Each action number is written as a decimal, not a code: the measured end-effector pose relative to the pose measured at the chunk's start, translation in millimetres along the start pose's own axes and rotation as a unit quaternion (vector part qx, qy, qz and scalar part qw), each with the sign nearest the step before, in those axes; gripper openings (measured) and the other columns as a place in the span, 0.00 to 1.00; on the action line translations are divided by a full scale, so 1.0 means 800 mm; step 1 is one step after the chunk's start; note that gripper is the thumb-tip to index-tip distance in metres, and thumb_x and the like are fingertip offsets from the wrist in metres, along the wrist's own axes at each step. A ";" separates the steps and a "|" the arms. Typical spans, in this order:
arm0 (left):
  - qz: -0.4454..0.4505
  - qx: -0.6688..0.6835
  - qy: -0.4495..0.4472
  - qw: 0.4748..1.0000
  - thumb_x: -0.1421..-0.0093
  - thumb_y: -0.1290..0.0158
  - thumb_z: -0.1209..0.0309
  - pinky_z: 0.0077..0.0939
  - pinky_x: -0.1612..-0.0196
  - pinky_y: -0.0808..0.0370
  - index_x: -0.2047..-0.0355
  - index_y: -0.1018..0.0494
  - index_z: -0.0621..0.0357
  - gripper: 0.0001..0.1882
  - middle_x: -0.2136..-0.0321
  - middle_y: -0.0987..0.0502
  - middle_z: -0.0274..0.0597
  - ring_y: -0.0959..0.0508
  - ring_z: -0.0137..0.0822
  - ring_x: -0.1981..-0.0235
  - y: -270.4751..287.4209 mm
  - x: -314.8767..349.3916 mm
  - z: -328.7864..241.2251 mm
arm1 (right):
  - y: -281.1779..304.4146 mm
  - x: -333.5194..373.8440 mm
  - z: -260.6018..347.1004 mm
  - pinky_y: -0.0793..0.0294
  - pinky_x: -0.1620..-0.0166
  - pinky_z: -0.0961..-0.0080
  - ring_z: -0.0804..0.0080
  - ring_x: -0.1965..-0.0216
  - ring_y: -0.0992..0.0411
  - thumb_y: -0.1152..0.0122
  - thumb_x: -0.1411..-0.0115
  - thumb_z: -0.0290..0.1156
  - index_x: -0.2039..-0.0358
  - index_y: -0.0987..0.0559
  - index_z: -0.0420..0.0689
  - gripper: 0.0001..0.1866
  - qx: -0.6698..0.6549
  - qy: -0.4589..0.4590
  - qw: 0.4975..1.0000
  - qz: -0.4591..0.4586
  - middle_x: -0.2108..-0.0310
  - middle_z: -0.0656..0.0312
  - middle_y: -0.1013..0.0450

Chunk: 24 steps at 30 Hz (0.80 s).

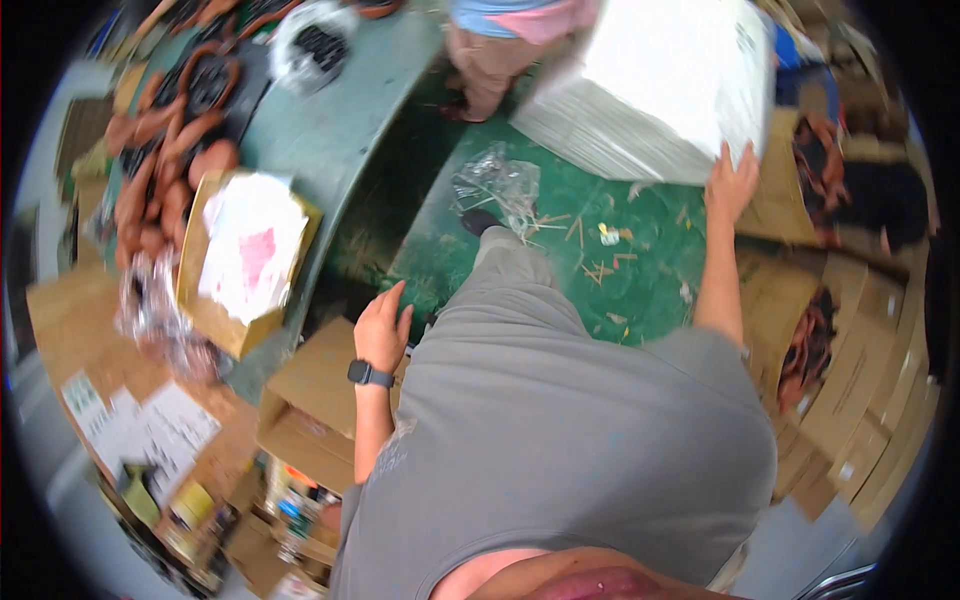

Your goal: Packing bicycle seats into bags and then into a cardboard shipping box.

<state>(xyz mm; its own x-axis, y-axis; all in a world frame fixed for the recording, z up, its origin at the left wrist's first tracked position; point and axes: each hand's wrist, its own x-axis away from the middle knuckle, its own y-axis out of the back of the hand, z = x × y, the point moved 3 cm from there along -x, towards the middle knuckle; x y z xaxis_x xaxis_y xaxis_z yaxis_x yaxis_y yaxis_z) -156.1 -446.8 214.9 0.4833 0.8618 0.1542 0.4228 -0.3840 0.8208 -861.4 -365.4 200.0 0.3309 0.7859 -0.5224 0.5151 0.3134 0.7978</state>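
My right hand [731, 184] reaches forward, its spread fingers touching the near right corner of a large white block-shaped bundle [665, 85]. The bundle has a smooth white top and layered-looking sides, and what it is made of I cannot make out. My left hand [380, 328] hangs beside my body with nothing in it, fingers stretched and thumb apart. A dark smartwatch [371, 374] sits on that wrist. Nearest to the left hand are an open cardboard box [315, 375] and the edge of the green worktable [345, 110].
Clear plastic film [500, 185] and scraps litter the green floor [560, 255]. On the worktable lie brown-and-black items [165, 180], a yellow box [255, 330] with papers and a bag [312, 50]. Another person [485, 65] stands ahead. Cartons [850, 370] line the right, some holding brown-and-black items.
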 end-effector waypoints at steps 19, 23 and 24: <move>-0.748 0.551 0.286 0.236 0.39 0.41 0.83 0.39 0.53 0.14 0.43 0.22 0.70 0.22 0.52 0.15 0.46 0.14 0.40 0.54 -0.109 0.718 0.199 | 0.778 0.460 0.992 0.36 0.25 0.51 0.48 0.28 0.34 0.44 0.23 0.50 0.24 0.33 0.44 0.34 -0.561 0.782 0.146 0.230 0.27 0.45 0.34; -0.819 0.375 0.433 0.027 0.42 0.40 0.87 0.46 0.45 0.16 0.41 0.24 0.70 0.27 0.47 0.17 0.50 0.15 0.48 0.50 -0.331 0.898 0.165 | 0.733 0.564 1.139 0.50 0.21 0.40 0.45 0.23 0.42 0.37 0.31 0.55 0.24 0.32 0.56 0.39 -0.359 0.891 0.246 -0.129 0.25 0.45 0.37; -0.828 0.334 0.451 0.002 0.43 0.42 0.88 0.46 0.45 0.16 0.42 0.23 0.69 0.26 0.46 0.16 0.51 0.15 0.48 0.50 -0.365 0.914 0.156 | 0.724 0.573 1.175 0.54 0.21 0.35 0.46 0.21 0.46 0.36 0.33 0.60 0.24 0.31 0.59 0.40 -0.305 0.904 0.263 -0.145 0.22 0.47 0.42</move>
<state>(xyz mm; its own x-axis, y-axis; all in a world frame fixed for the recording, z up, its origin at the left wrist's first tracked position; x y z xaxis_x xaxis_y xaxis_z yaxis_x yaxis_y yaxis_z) 169.2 254.4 19.4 -0.6746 -0.5996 0.4306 -0.6750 0.7372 -0.0310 331.8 -324.6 139.2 -0.8527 -0.5215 -0.0318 -0.0946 0.0942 0.9911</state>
